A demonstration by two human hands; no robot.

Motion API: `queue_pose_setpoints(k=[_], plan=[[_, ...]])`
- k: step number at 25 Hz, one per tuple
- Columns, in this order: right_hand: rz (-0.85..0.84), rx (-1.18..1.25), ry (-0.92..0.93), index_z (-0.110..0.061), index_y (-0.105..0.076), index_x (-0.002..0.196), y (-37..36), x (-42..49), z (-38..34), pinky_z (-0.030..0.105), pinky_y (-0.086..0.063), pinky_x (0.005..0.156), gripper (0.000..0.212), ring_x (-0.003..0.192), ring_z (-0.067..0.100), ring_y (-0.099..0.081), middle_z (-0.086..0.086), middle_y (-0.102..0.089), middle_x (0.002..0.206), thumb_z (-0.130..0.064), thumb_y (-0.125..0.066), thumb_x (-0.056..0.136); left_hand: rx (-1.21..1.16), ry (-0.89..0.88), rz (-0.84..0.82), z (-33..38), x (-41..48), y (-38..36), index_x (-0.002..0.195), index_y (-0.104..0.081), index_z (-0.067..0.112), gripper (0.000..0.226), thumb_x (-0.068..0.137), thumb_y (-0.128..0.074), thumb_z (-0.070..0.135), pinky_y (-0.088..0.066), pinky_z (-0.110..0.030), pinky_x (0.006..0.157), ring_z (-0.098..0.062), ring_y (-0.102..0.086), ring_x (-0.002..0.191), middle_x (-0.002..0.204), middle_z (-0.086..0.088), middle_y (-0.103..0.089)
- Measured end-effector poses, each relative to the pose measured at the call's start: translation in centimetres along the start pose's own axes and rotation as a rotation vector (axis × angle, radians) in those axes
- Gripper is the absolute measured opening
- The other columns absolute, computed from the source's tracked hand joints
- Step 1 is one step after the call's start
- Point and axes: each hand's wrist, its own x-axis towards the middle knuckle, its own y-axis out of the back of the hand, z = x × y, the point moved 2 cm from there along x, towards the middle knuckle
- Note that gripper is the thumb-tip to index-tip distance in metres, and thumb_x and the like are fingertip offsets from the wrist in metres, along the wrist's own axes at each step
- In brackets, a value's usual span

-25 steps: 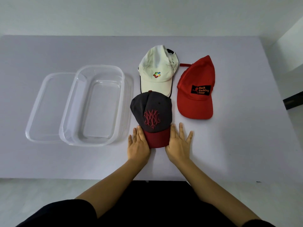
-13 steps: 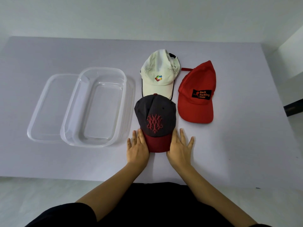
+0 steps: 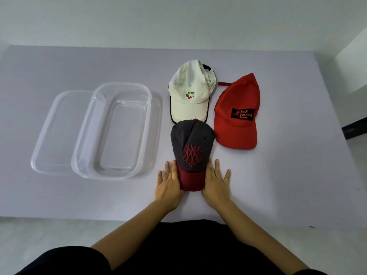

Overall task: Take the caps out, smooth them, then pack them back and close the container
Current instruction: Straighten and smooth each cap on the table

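Observation:
A dark grey cap (image 3: 191, 147) with a maroon brim and red emblem lies flat near the table's front edge. My left hand (image 3: 168, 185) lies flat with straight fingers against the brim's left side. My right hand (image 3: 215, 184) lies flat the same way on the brim's right side. Behind it lies a white cap (image 3: 189, 96), and to the right a red cap (image 3: 238, 114) with a black patch. The clear plastic container (image 3: 116, 130) stands empty to the left, partly over its clear lid (image 3: 51, 133).
The grey table (image 3: 297, 175) carries everything; its front edge runs just behind my wrists. A white wall stands at the back, and a white block and a dark object lie beyond the table's right edge.
The view has shifted slightly. Both hands stay flat beside the dark cap's brim, hardly moved.

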Motion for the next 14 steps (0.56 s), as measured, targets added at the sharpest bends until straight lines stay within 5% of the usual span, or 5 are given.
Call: queue_pose_setpoints(k=[4, 6, 8, 10, 14], plan=[[-0.043, 0.0, 0.012, -0.009, 0.009, 0.148, 2.0, 0.3, 0.7, 0.055, 0.005, 0.113, 0.083, 0.144, 0.028, 0.017, 0.009, 0.016, 0.157, -0.015, -0.045, 0.085, -0.001, 0.006, 0.064, -0.3, -0.7, 1.4, 0.149, 0.01, 0.007, 0.083, 0.084, -0.041, 0.011, 0.0, -0.043, 0.12, -0.027, 0.011, 0.147, 0.16, -0.01, 0.006], [-0.054, 0.009, 0.017, -0.009, 0.007, 0.148, 3.5, 0.3, 1.4, 0.05, 0.002, 0.115, 0.085, 0.144, 0.028, 0.015, 0.01, 0.016, 0.157, -0.006, -0.047, 0.082, -0.16, -0.01, 0.199, 0.3, -1.1, 3.4, 0.15, -0.002, 0.008, 0.081, 0.08, -0.042, 0.001, -0.016, -0.042, 0.118, -0.029, -0.009, 0.147, 0.159, -0.011, -0.009], [0.042, 0.125, 0.03, -0.009, -0.01, 0.148, 5.3, 0.8, 2.3, 0.044, -0.017, 0.117, 0.076, 0.145, 0.029, -0.009, 0.012, -0.002, 0.158, 0.001, -0.048, 0.082, -0.36, -0.013, 0.367, 1.0, -0.1, 6.1, 0.147, -0.025, 0.01, 0.066, 0.085, -0.043, 0.0, -0.038, -0.038, 0.102, -0.032, -0.045, 0.127, 0.145, -0.015, -0.039], [0.195, 0.403, 0.044, -0.009, -0.035, 0.141, 7.0, 2.3, 2.5, 0.039, -0.039, 0.106, 0.056, 0.129, 0.029, -0.044, 0.011, -0.039, 0.146, 0.003, -0.045, 0.087, -0.461, 0.027, 0.449, 1.4, 2.3, 8.6, 0.139, -0.041, 0.009, 0.047, 0.091, -0.042, 0.007, -0.043, -0.034, 0.092, -0.031, -0.057, 0.108, 0.131, -0.015, -0.053], [0.124, 0.803, -0.062, -0.009, -0.036, 0.14, 9.6, 6.4, 1.0, 0.027, -0.047, 0.089, 0.042, 0.108, 0.022, -0.059, 0.005, -0.046, 0.14, -0.008, -0.037, 0.098, -0.786, 0.286, 0.217, 1.4, 7.4, 11.2, 0.139, -0.037, 0.009, 0.044, 0.098, -0.035, 0.024, -0.053, -0.034, 0.08, -0.023, -0.065, 0.082, 0.114, -0.006, -0.056]])
